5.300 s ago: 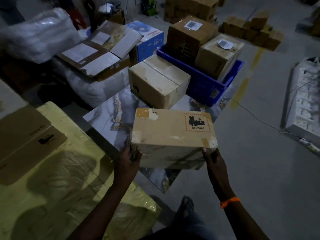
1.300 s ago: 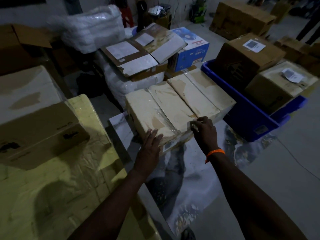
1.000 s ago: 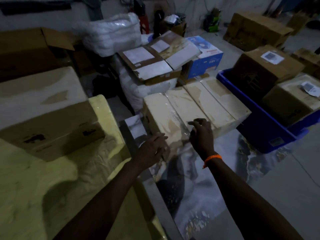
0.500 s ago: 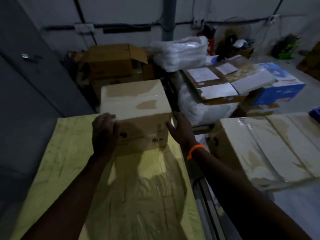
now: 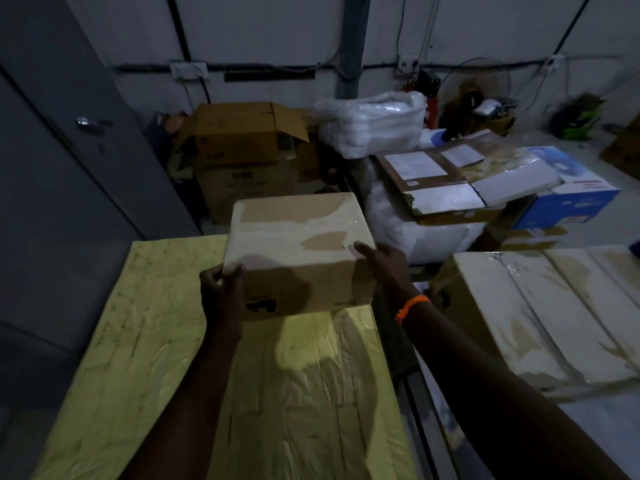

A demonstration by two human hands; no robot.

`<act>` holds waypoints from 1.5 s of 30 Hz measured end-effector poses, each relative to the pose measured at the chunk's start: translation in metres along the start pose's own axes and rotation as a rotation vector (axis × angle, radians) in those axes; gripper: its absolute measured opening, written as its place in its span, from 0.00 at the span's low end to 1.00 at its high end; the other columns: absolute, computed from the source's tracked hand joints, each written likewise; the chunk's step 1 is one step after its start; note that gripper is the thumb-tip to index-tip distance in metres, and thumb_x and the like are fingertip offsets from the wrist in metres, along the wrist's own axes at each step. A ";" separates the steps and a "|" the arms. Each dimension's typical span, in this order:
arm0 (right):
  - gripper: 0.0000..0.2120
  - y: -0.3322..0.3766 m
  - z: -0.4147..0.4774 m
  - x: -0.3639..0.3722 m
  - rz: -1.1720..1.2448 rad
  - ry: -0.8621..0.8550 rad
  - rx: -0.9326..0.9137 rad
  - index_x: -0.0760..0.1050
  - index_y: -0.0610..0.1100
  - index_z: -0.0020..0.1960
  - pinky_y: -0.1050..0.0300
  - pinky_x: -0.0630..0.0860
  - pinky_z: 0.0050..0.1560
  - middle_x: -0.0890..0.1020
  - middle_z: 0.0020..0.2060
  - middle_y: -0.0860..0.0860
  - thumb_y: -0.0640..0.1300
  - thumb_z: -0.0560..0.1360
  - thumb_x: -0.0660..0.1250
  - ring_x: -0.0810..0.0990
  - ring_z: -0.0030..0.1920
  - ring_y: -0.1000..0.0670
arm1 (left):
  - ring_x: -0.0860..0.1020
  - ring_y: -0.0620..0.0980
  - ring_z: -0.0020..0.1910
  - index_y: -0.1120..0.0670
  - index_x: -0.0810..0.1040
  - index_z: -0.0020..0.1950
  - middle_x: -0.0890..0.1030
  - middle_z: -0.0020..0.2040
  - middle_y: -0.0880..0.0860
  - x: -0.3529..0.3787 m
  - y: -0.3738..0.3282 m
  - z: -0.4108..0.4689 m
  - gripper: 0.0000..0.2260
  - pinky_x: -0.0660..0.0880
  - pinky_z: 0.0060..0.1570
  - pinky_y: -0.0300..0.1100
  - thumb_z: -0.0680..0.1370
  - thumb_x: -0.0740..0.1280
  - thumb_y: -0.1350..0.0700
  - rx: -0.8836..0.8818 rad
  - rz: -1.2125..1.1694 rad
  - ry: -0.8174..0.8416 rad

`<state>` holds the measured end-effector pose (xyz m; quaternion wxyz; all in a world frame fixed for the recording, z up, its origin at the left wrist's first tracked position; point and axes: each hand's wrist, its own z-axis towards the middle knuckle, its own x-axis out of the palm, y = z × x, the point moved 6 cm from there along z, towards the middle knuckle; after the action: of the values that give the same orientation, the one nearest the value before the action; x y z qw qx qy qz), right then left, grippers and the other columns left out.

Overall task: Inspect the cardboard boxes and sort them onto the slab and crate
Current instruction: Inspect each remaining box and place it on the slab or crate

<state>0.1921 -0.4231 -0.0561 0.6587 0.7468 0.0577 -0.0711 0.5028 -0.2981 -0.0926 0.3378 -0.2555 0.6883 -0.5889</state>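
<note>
A taped cardboard box is held over the far end of the yellow plastic-wrapped surface. My left hand grips its near left corner, thumb on top. My right hand holds its right side, thumb on the top face. Two taped boxes stand side by side on the marble slab at the right. The blue crate shows only as a sliver at the right edge.
An open brown carton stands behind, by the wall. White plastic-wrapped bundles and flattened cardboard lie at the back right, beside a blue printed box. A grey cabinet fills the left.
Both hands left the boxes on the slab and swung left to the box on the yellow surface. They took hold of its sides, and it now sits higher and tilted in their grip.
</note>
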 end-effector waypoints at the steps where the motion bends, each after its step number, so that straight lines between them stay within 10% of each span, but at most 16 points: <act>1: 0.13 0.001 -0.012 -0.009 0.007 -0.012 -0.031 0.83 0.43 0.55 0.57 0.81 0.44 0.87 0.49 0.46 0.50 0.76 0.76 0.84 0.46 0.51 | 0.79 0.60 0.54 0.50 0.73 0.59 0.77 0.58 0.58 -0.001 0.002 -0.010 0.18 0.79 0.50 0.64 0.75 0.72 0.45 -0.028 -0.048 -0.011; 4: 0.10 -0.007 -0.052 -0.045 0.062 -0.067 -0.057 0.80 0.52 0.53 0.51 0.83 0.49 0.86 0.51 0.49 0.49 0.74 0.78 0.85 0.50 0.51 | 0.79 0.59 0.55 0.49 0.74 0.57 0.78 0.58 0.57 -0.004 -0.001 -0.052 0.17 0.79 0.51 0.66 0.73 0.74 0.47 -0.025 -0.163 -0.013; 15: 0.21 -0.037 -0.295 -0.224 0.261 -0.273 0.014 0.76 0.39 0.63 0.57 0.83 0.47 0.86 0.51 0.48 0.45 0.75 0.77 0.85 0.54 0.49 | 0.78 0.40 0.37 0.47 0.73 0.46 0.81 0.40 0.42 -0.007 -0.057 -0.240 0.12 0.73 0.39 0.48 0.73 0.76 0.54 0.082 -0.379 0.100; 22: 0.17 -0.085 -0.392 -0.326 0.250 -0.389 0.031 0.81 0.48 0.68 0.43 0.80 0.63 0.86 0.60 0.50 0.46 0.79 0.73 0.83 0.62 0.48 | 0.81 0.54 0.52 0.49 0.75 0.45 0.81 0.49 0.52 0.015 -0.046 -0.370 0.13 0.78 0.55 0.63 0.70 0.78 0.50 0.033 -0.360 0.230; 30: 0.11 -0.133 -0.457 -0.417 0.309 -0.657 0.092 0.85 0.48 0.60 0.49 0.84 0.45 0.87 0.55 0.47 0.45 0.78 0.74 0.86 0.55 0.49 | 0.80 0.51 0.45 0.43 0.79 0.41 0.82 0.43 0.49 0.032 -0.006 -0.487 0.11 0.78 0.47 0.56 0.67 0.79 0.42 -0.054 -0.248 0.359; 45: 0.16 -0.242 -0.460 -0.477 0.199 -0.621 0.168 0.83 0.48 0.64 0.52 0.84 0.50 0.88 0.54 0.51 0.43 0.76 0.77 0.86 0.55 0.48 | 0.82 0.59 0.49 0.48 0.76 0.45 0.82 0.46 0.52 0.091 0.099 -0.542 0.13 0.79 0.52 0.67 0.71 0.78 0.47 -0.213 0.132 0.523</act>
<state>-0.3065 0.0676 -0.1491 0.5846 0.7433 -0.2249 -0.2350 0.0341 -0.0029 -0.1627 0.1577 -0.0840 0.8252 -0.5359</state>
